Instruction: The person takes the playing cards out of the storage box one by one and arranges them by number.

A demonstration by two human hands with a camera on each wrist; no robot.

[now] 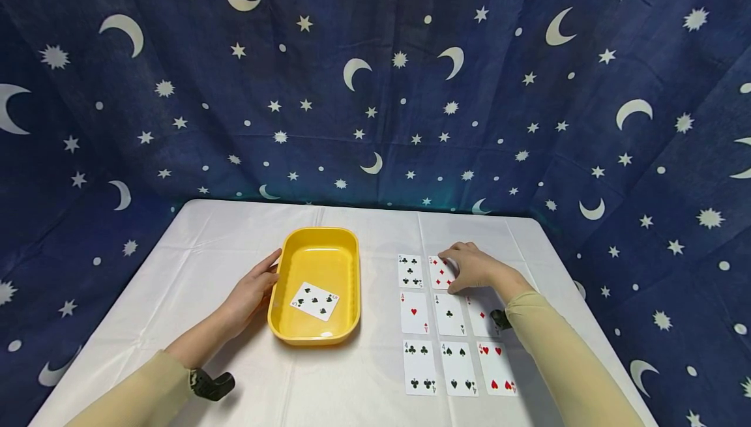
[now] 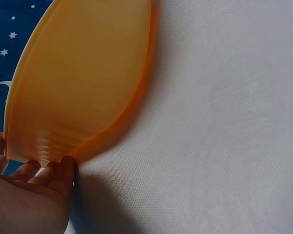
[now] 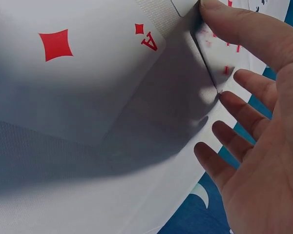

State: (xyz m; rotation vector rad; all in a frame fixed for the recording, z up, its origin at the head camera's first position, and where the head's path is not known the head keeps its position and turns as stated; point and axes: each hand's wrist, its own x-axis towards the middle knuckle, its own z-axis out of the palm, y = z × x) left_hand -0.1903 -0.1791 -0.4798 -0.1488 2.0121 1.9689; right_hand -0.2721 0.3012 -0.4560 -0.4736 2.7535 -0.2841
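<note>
My right hand (image 1: 474,266) is at the five of diamonds (image 1: 440,274) in the far row of playing cards. In the right wrist view, the thumb and a fingertip grip this card (image 3: 215,53) by its edge, while the other fingers are spread. The card's right part is hidden under the hand in the head view. My left hand (image 1: 249,296) rests against the left side of a yellow tray (image 1: 356,283), fingertips on its outer wall (image 2: 88,73). Inside the tray a five of spades (image 1: 315,301) lies face up and tilted.
The five of clubs (image 1: 410,272) lies left of the five of diamonds. Nearer are the aces of hearts (image 1: 414,313), clubs (image 1: 450,315) and diamonds (image 3: 56,45), then the fours of clubs (image 1: 419,367), spades (image 1: 459,368) and hearts (image 1: 497,368). A starry cloth (image 1: 375,120) hangs behind the white table (image 1: 375,381).
</note>
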